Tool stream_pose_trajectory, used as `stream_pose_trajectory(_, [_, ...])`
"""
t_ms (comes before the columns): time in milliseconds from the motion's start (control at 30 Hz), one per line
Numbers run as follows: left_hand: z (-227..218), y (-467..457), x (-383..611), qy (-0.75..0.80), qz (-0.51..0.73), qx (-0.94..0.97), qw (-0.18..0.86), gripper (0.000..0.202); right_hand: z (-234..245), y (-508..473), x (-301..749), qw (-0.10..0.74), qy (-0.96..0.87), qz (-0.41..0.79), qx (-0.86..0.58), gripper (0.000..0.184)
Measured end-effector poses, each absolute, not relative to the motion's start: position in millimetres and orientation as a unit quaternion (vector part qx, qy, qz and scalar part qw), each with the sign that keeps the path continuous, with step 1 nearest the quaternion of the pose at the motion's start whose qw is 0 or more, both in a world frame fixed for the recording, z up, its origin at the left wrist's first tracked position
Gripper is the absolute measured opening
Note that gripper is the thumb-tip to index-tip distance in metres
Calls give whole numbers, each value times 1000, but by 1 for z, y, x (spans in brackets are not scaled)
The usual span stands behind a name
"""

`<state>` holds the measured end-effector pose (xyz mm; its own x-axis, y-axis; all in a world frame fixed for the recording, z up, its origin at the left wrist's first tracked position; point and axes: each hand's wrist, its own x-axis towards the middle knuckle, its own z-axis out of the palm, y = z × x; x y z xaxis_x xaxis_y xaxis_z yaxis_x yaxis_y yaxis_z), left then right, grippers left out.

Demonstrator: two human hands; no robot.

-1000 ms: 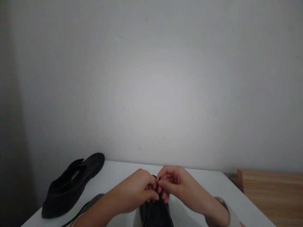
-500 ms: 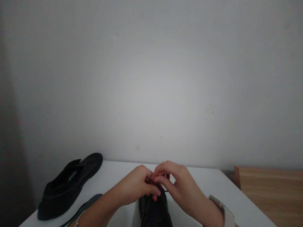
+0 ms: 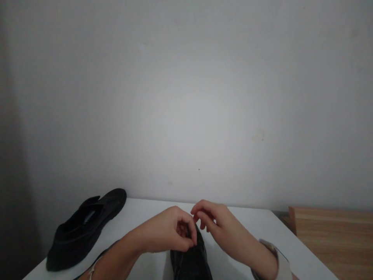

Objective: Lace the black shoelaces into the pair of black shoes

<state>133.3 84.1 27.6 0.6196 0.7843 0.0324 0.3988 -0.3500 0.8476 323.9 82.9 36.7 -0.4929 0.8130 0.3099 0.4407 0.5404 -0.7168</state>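
Observation:
A black shoe (image 3: pixel 190 262) stands on the white table (image 3: pixel 250 229) at the bottom centre, its toe towards the lower edge. My left hand (image 3: pixel 167 233) is closed in a pinch at the shoe's upper end, on what looks like a dark lace. My right hand (image 3: pixel 217 223) hovers just to the right of it, fingers curled inward with the fingertips close together. What they hold, if anything, is too thin to make out. A pale band shows at my right wrist (image 3: pixel 276 258).
A second black shoe (image 3: pixel 84 229) lies on its side at the table's left edge. A dark strap or insole (image 3: pixel 103 254) lies by my left forearm. A wooden surface (image 3: pixel 332 237) adjoins the table on the right. A plain wall stands close behind.
The two hands were pressed together over the shoe with a lace end between them. Now my right hand has drawn a little to the right and my left hand stays pinched.

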Motion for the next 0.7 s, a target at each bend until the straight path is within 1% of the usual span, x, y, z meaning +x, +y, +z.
stream_pose_trajectory(67, [28, 79, 135, 381, 228, 817, 367, 17, 33, 85, 326, 281, -823, 324, -371, 22])
stream_pose_trajectory(133, [28, 73, 140, 385, 238, 838, 307, 20, 29, 89, 328, 259, -827, 359, -346, 21])
stream_pose_trajectory(200, [28, 68, 145, 383, 230, 866, 225, 24, 26, 92, 330, 247, -830, 377, -329, 18])
stream_pose_trajectory(300, [28, 60, 153, 376, 178, 905, 88, 29, 28, 95, 330, 235, -830, 394, -317, 20])
stream_pose_trajectory(367, [28, 56, 155, 380, 153, 911, 33, 32, 31, 95, 329, 229, -821, 423, -309, 20])
stream_pose_trajectory(433, [27, 54, 156, 388, 142, 910, 9, 34, 34, 95, 329, 220, -817, 443, -296, 14])
stream_pose_trajectory(500, [27, 54, 156, 396, 136, 908, 3, 37, 34, 95, 328, 225, -822, 431, -295, 9])
stream_pose_trajectory(600, [29, 55, 157, 414, 126, 902, 7, 36, 30, 95, 327, 247, -828, 375, -334, 8])
stream_pose_trajectory(700, [35, 55, 158, 444, 100, 890, -3, 31, 26, 93, 327, 261, -824, 339, -372, 11])
